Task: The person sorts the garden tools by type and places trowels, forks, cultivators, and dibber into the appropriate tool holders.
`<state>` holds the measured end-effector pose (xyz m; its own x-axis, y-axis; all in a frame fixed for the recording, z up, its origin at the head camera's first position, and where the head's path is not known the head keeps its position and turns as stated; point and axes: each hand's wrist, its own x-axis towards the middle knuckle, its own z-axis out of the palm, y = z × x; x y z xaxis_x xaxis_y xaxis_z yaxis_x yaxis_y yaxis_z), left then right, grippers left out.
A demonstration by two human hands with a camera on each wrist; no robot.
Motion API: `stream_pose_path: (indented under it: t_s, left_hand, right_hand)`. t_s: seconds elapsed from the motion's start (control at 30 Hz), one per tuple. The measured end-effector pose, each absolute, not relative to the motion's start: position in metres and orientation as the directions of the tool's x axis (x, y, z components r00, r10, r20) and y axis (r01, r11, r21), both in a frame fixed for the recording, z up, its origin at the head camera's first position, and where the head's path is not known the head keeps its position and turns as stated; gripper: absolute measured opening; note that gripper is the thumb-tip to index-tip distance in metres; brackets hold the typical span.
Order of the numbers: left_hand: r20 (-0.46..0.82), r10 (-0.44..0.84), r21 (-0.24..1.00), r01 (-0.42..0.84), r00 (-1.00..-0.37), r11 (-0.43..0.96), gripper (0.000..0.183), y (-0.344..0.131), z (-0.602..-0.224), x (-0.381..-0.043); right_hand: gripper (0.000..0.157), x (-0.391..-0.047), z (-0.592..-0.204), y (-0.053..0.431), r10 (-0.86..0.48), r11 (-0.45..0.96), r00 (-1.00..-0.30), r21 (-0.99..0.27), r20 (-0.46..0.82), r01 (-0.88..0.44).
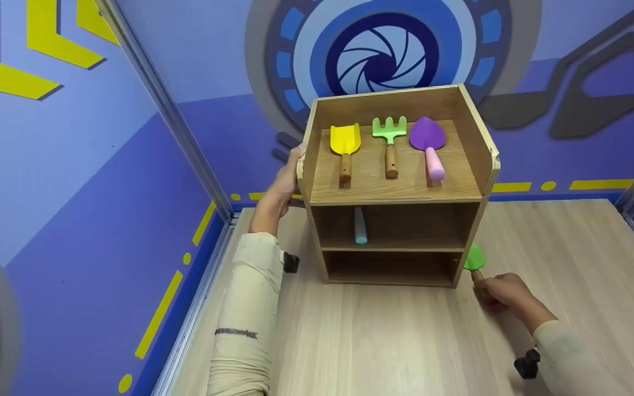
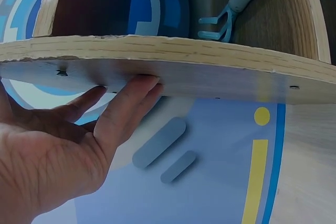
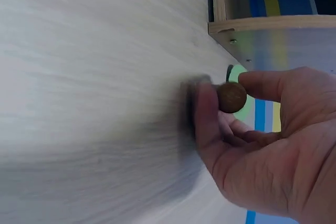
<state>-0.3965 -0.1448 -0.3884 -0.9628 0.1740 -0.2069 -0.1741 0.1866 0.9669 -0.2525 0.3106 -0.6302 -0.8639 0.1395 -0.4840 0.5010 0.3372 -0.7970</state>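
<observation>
A small wooden shelf unit (image 1: 399, 201) stands on the table. At its left side panel, my left hand (image 1: 284, 184) grips near the upper edge; in the left wrist view, fingers (image 2: 131, 100) of this hand press on the panel's outer face. My right hand (image 1: 507, 289) pinches a green toy trowel (image 1: 475, 257) by its wooden handle, low beside the shelf's right side. The handle's round end shows between thumb and fingers in the right wrist view. A yellow shovel (image 1: 345, 140), a green rake (image 1: 390, 132) and a purple trowel (image 1: 427, 135) lie on the top level.
On the middle level lies a light blue rake (image 2: 226, 24), its handle end toward the front. The lower compartment (image 1: 391, 268) is below it. Printed blue walls (image 1: 212, 60) stand behind and to the left of the wooden tabletop (image 1: 372, 335), with a metal frame post (image 1: 168, 99) at their corner.
</observation>
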Motion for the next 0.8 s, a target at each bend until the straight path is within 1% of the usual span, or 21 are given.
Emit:
stream_pose_path:
  t_s: [0.13,0.3,0.5,0.6,0.8]
  left_hand:
    - [-0.211,0.179,0.967,-0.179,-0.961,0.18,0.093,-0.1453,-0.3874,-0.3969]
    - [-0.2,0.184,0.964,-0.16,-0.962,0.212,0.096,-0.1462,-0.3871,-0.3957]
    - [-0.193,0.193,0.959,-0.144,-0.962,0.243,0.099,-0.1476,-0.3886,-0.3951]
    - [-0.196,0.192,0.959,-0.147,-0.962,0.241,0.1,-0.1488,-0.3887,-0.3948]
    - [-0.195,0.192,0.959,-0.147,-0.962,0.241,0.097,-0.1474,-0.3884,-0.3959]
  right_hand:
    - [0.018,-0.2557,-0.631,0.3116,0.109,0.3,-0.872,-0.821,-0.476,0.486]
    - [0.022,-0.2587,-0.6345,0.3116,0.03,0.225,-0.882,-0.857,-0.47,0.464]
    - [0.02,-0.2574,-0.6373,0.3153,-0.047,0.191,-0.881,-0.87,-0.471,0.455]
    - [0.022,-0.2565,-0.637,0.3173,-0.092,0.17,-0.874,-0.872,-0.478,0.459]
    - [0.034,-0.2539,-0.6356,0.3206,-0.151,0.13,-0.858,-0.87,-0.491,0.476]
